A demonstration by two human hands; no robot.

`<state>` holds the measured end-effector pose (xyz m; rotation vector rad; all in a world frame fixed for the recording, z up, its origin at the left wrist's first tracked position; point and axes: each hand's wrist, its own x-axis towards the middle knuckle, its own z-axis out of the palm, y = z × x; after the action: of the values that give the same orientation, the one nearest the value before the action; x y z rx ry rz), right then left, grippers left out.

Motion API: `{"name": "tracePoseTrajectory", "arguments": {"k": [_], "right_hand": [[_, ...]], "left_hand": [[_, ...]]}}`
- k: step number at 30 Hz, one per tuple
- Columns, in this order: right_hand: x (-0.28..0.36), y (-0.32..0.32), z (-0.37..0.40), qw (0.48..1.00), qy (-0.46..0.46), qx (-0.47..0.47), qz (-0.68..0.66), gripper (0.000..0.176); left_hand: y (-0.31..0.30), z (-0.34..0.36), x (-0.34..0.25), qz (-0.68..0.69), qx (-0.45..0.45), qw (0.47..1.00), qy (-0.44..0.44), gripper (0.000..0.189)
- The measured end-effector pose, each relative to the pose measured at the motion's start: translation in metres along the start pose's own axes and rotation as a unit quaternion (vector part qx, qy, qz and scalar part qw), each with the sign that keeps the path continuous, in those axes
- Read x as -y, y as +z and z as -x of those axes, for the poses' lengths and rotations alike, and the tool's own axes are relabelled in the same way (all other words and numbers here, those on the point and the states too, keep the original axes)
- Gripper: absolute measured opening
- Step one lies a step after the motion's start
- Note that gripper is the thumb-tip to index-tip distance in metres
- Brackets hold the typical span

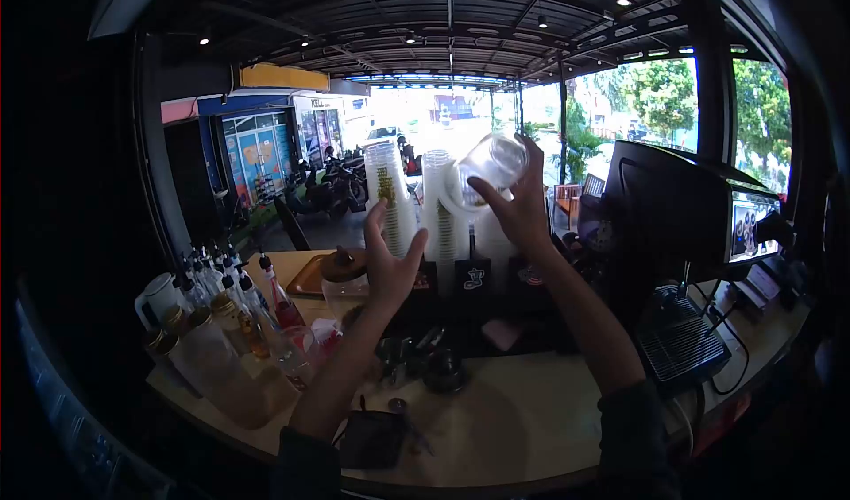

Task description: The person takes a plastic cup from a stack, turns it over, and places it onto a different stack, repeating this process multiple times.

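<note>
Raised in front of me, my right hand [524, 209] is wrapped round a clear plastic cup [492, 162], which is tilted with its rim toward the lower left. Fingers and thumb of my left hand [394, 265] are spread, with nothing between them. That hand overlaps the lower part of a tall stack of clear cups [383, 168] printed in yellow-green. A second cup stack [437, 172] rises between the hands, partly behind the held cup.
Syrup bottles with pump tops [274, 292] and lidded jars [226, 316] crowd the counter's left side. A lidded glass jar [343, 283] stands near my left wrist. At right are a black monitor [682, 203] and a metal drip grate [682, 336]. A dark cloth [372, 438] lies in front.
</note>
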<state>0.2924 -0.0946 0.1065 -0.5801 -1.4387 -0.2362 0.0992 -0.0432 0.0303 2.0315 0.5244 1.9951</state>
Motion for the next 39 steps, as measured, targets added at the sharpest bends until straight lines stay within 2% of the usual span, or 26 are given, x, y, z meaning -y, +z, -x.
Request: {"name": "tracePoseTrajectory", "arguments": {"k": [1,2,4,5,6,8,10,11,12,13,15,16,17,18,19,20,21,26,30,33,35,36,38,39], "right_hand": [[-0.013,0.011,-0.016,0.998,-0.006,-0.012,-0.064,0.088],[-0.014,0.016,-0.031,0.998,-0.015,-0.005,-0.054,0.087],[-0.024,0.029,-0.059,0.999,-0.045,0.004,-0.03,0.084],[-0.032,0.034,-0.068,0.998,-0.031,0.027,-0.056,0.085],[-0.039,0.039,-0.075,0.998,-0.027,0.045,-0.031,0.084],[-0.065,0.048,-0.09,0.995,-0.046,0.089,-0.008,0.083],[-0.085,0.053,-0.098,0.987,0.025,0.156,-0.005,0.085],[-0.093,0.054,-0.099,0.98,0.065,0.19,0.005,0.085],[-0.093,0.054,-0.098,0.973,0.085,0.215,-0.011,0.085],[-0.093,0.054,-0.097,0.97,0.097,0.222,0.003,0.085],[-0.091,0.056,-0.095,0.971,0.116,0.21,-0.018,0.083],[-0.09,0.056,-0.096,0.971,0.118,0.209,-0.017,0.083],[-0.088,0.055,-0.096,0.957,0.131,0.257,0.006,0.083],[-0.094,0.054,-0.096,0.941,0.143,0.305,0.029,0.083],[-0.1,0.059,-0.094,0.941,0.102,0.321,0.045,0.083],[-0.105,0.062,-0.092,0.933,0.116,0.333,0.066,0.081],[-0.104,0.064,-0.091,0.926,0.13,0.345,0.086,0.078],[-0.103,0.068,-0.075,0.942,0.106,0.299,0.112,0.071],[-0.095,0.068,-0.064,0.948,0.134,0.271,0.097,0.071],[-0.1,0.072,-0.054,0.958,0.109,0.249,0.096,0.08],[-0.1,0.075,-0.04,0.976,0.086,0.175,0.096,0.094],[-0.102,0.075,-0.035,0.971,0.111,0.182,0.112,0.102],[-0.105,0.078,-0.023,0.977,0.096,0.16,0.102,0.101],[-0.104,0.078,-0.019,0.983,0.083,0.135,0.091,0.101]], "left_hand": [[0.001,-0.016,0.012,-0.012,-0.047,0.999,-0.007,0.075],[0.002,-0.031,0.02,-0.025,-0.095,0.995,-0.014,0.079],[0.001,-0.055,0.027,-0.063,-0.111,0.992,-0.01,0.083],[0.001,-0.066,0.03,-0.101,-0.128,0.987,-0.007,0.087],[0.001,-0.076,0.041,-0.12,-0.124,0.985,-0.015,0.098],[0.001,-0.089,0.058,-0.121,-0.1,0.987,-0.042,0.103],[0.004,-0.103,0.08,-0.115,-0.079,0.988,-0.065,0.112],[0.002,-0.106,0.092,-0.113,-0.076,0.988,-0.067,0.112],[-0.001,-0.108,0.088,-0.13,-0.036,0.987,-0.093,0.112],[-0.003,-0.111,0.084,-0.147,0.005,0.982,-0.117,0.112],[-0.009,-0.119,0.09,-0.182,0.014,0.976,-0.116,0.105],[-0.013,-0.122,0.092,-0.147,0.051,0.98,-0.128,0.098],[-0.018,-0.124,0.094,-0.111,0.087,0.98,-0.14,0.091],[-0.021,-0.127,0.102,-0.111,0.088,0.98,-0.141,0.091],[-0.024,-0.129,0.109,-0.095,0.104,0.98,-0.137,0.083],[-0.025,-0.131,0.116,-0.079,0.12,0.981,-0.133,0.075],[-0.025,-0.131,0.116,-0.08,0.122,0.98,-0.132,0.075],[-0.025,-0.128,0.12,-0.019,0.116,0.988,-0.102,0.067],[-0.025,-0.129,0.125,-0.037,0.126,0.983,-0.132,0.067],[-0.026,-0.126,0.123,-0.024,0.122,0.985,-0.123,0.067],[-0.024,-0.119,0.112,-0.035,0.117,0.981,-0.153,0.068],[-0.023,-0.117,0.109,-0.033,0.115,0.981,-0.155,0.068],[-0.022,-0.113,0.103,-0.161,0.084,0.977,-0.114,0.069],[-0.022,-0.113,0.101,-0.161,0.083,0.977,-0.114,0.069]]}}
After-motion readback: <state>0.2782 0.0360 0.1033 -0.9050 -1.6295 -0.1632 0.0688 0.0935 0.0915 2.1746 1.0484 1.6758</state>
